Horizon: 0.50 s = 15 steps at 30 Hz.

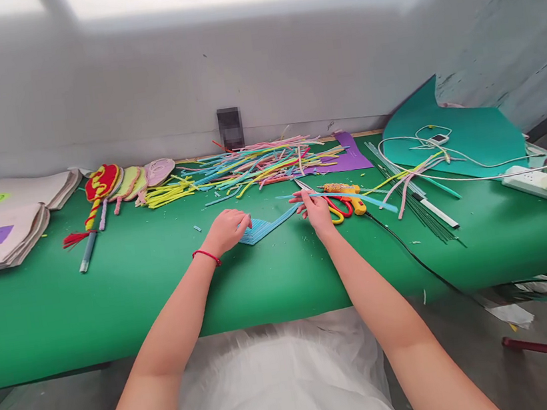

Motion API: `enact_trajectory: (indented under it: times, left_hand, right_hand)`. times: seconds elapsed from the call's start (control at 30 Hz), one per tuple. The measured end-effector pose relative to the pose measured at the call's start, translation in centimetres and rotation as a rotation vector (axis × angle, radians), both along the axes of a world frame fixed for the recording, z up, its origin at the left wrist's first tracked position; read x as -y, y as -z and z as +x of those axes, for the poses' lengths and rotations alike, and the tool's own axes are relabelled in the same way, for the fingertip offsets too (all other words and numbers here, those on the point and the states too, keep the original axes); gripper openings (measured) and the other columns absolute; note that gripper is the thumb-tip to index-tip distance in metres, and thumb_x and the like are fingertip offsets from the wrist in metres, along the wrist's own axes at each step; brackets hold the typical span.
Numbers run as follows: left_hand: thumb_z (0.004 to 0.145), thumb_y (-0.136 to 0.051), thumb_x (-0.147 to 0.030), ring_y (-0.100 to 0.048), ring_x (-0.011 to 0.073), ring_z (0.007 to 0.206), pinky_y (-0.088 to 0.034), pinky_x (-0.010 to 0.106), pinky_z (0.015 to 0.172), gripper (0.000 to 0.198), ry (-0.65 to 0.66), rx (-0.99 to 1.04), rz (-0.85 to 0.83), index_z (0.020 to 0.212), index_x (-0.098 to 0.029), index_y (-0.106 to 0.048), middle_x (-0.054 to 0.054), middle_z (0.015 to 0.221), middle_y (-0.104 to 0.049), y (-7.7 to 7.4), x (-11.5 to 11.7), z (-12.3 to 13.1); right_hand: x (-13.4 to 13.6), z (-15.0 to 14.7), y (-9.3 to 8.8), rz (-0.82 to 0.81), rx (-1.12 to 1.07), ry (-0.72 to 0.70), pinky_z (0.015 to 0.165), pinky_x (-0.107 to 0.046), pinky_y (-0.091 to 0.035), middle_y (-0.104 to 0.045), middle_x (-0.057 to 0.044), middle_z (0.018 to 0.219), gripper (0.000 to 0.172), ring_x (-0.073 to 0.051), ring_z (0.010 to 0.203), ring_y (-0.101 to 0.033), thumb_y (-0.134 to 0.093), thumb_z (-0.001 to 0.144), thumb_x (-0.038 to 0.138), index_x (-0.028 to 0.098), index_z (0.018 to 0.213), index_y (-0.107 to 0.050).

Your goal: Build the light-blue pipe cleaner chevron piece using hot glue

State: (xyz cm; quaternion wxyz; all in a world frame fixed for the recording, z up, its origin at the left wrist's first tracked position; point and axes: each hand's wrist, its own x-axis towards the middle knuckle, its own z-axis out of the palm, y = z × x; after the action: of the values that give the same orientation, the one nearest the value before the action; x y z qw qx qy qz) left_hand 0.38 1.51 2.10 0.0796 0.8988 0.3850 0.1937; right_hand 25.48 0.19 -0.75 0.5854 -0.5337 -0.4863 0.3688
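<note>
Closely, scissors [347,209] and a glue gun [357,205] crowd the right hand [312,210] pinching a blue strip [387,206], while the left hand [229,228], grip unclear, covers the blue folded piece's [256,233] end before piled strips [258,168] on the bench [274,285].

Paper stacks [24,228] at left, white power strip [519,178] at right

A ribbed blue piece [257,232] lies bent on the green table [114,300], 1 thin blue strip [325,194] held nearby.
</note>
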Motion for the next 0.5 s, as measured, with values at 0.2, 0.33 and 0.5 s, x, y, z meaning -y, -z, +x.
enact_trajectory:
  times: [0.2, 0.33, 0.5]
  left_hand:
    - [0.095, -0.025, -0.032, -0.058, 0.0196, 0.081, -0.042, 0.033, 0.078, 0.048, 0.043, -0.118, -0.051, 0.076, -0.022, -0.068, 0.006, 0.084, -0.065, 0.4, -0.6, -0.4]
    - [0.095, -0.025, -0.035, -0.057, 0.0202, 0.079, -0.043, 0.033, 0.074, 0.048, 0.025, -0.115, -0.053, 0.078, -0.022, -0.067, 0.007, 0.084, -0.061, 0.8, -0.5, 0.2]
    - [0.095, -0.027, -0.036, -0.057, 0.0214, 0.079, -0.045, 0.034, 0.073, 0.045, -0.023, -0.116, -0.020, 0.078, -0.021, -0.066, 0.008, 0.083, -0.059, 1.1, -0.6, 0.1]
  right_hand:
    - [-0.1, -0.1, 0.2, 0.001, 0.048, -0.005, 0.041, -0.022, -0.039, -0.070, -0.007, 0.089, 0.053, -0.010, 0.053, -0.055, -0.045, 0.080, 0.069, 0.020, 0.090, -0.062]
    - [-0.2, -0.2, 0.4, -0.004, 0.078, -0.019, 0.041, -0.023, -0.039, -0.069, -0.007, 0.087, 0.057, -0.012, 0.054, -0.056, -0.040, 0.080, 0.072, 0.020, 0.089, -0.062]
    - [-0.2, -0.2, 0.4, -0.010, 0.037, -0.017, 0.041, -0.022, -0.038, -0.069, -0.007, 0.088, 0.056, -0.011, 0.053, -0.055, -0.042, 0.080, 0.072, 0.020, 0.088, -0.062]
